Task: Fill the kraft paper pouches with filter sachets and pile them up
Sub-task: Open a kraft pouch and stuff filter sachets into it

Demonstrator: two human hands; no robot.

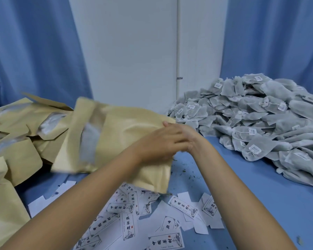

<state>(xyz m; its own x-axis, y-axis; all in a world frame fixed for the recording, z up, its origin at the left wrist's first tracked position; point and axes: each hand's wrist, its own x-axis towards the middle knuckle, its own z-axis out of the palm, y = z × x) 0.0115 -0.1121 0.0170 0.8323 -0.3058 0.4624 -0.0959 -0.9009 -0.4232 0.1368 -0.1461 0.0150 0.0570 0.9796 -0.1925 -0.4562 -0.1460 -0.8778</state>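
Left hand (pixel 157 144), centre: back up, fingers curled over the right edge of a pouch (pixel 123 127), gripping it. Right hand (pixel 190 136): crossed under the left and largely hidden by it; fingertips touch the pouch's upper right corner, and whether they pinch it cannot be told.

Pouch: tan kraft paper, held tilted above the table (pixel 251 192), low end toward the left. It is motion-blurred. A pale clear window (pixel 88 141) runs down its left part; the paper is creased near the hands. Its contents do not show.

Pouch pile (pixel 22 127): loose, overlapping kraft pouches along the table's left edge, reaching the near left corner; the held pouch overlaps the pile's right side.

Sachets (pixel 264 120): a grey-green filter-paper heap, each with string and small white tag, filling the far right corner and running along the right edge.

Labels (pixel 128 221): white printed slips scattered at the near edge, between the forearms and beneath the pouch's lower corner.

Open room: a bare blue strip of table between the right forearm and the sachets, with dark crumbs (pixel 186 175) near the hands.

Behind the table: a white wall (pixel 130 51) flanked by blue curtains (pixel 34 51).
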